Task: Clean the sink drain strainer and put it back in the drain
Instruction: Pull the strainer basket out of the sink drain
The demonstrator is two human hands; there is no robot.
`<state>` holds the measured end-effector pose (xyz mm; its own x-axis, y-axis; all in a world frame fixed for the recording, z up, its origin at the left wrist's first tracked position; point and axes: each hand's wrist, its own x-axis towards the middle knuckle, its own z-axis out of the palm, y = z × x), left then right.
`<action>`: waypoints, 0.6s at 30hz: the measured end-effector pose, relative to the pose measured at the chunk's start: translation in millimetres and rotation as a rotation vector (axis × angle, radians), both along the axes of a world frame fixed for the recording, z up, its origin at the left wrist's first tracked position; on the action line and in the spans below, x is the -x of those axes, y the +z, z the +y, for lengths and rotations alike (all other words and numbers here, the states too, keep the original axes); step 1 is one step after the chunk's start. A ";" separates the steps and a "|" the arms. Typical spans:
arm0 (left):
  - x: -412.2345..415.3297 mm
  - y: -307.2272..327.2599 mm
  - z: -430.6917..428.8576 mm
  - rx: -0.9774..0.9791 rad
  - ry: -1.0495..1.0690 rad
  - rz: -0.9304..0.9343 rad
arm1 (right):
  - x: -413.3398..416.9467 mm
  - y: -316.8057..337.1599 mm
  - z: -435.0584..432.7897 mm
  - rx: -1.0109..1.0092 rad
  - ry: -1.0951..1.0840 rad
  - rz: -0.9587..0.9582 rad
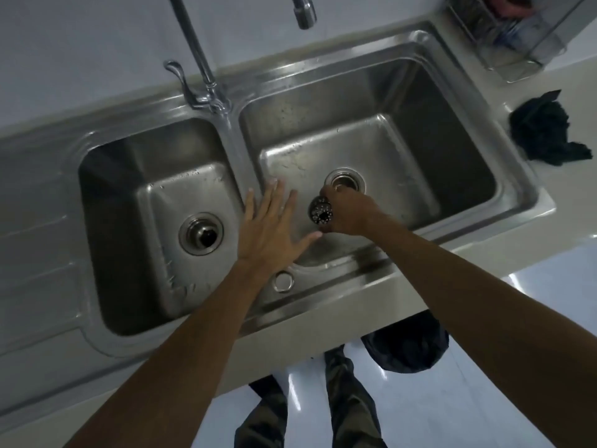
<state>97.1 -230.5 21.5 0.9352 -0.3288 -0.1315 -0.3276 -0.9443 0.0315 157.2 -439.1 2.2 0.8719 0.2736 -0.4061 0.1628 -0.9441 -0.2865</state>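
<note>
Steel sink basin (pixel 420 124) — strainer (pixel 320 213) half-hidden in grip of right hand (pixel 347 211)

Dark perforated strainer (pixel 320 212), silver sink (pixel 381 88), black cloth (pixel 542 130)

A plain, pale bluish wall (pixel 80 43) is running along the back of a light-coloured counter (pixel 549 221). A steel double-basin sink (pixel 339 50) is sitting sunk into the counter, with a ribbed draining board stretching off to its left. A chrome tap (pixel 197 59) is rising behind the divider between the basins. A wire rack (pixel 517 37) is standing in the far right corner, its contents too blurred to tell. A crumpled dark cloth (pixel 546 130) is lying on the counter just right of the sink. Below, a glossy white floor (pixel 484 399) is reflecting soft light, and a dark rounded bag or bin (pixel 407 347) is sitting under the counter's edge.
</note>
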 end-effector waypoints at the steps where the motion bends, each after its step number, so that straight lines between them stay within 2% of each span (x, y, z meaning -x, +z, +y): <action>1: -4.3 -3.4 -1.0 -0.003 -0.012 -0.004 | -6.5 -12.1 -2.5 0.015 0.021 0.019; 4: -9.7 -9.6 -0.2 0.016 -0.059 -0.002 | -22.9 -41.3 -4.0 0.016 0.088 0.070; 9: -16.5 -12.6 -9.4 0.017 -0.012 -0.020 | -31.3 -68.2 -1.8 0.049 0.130 0.099; 18: -17.3 -13.5 -13.2 -0.014 -0.013 -0.031 | -34.1 -68.2 -17.5 0.075 0.101 0.147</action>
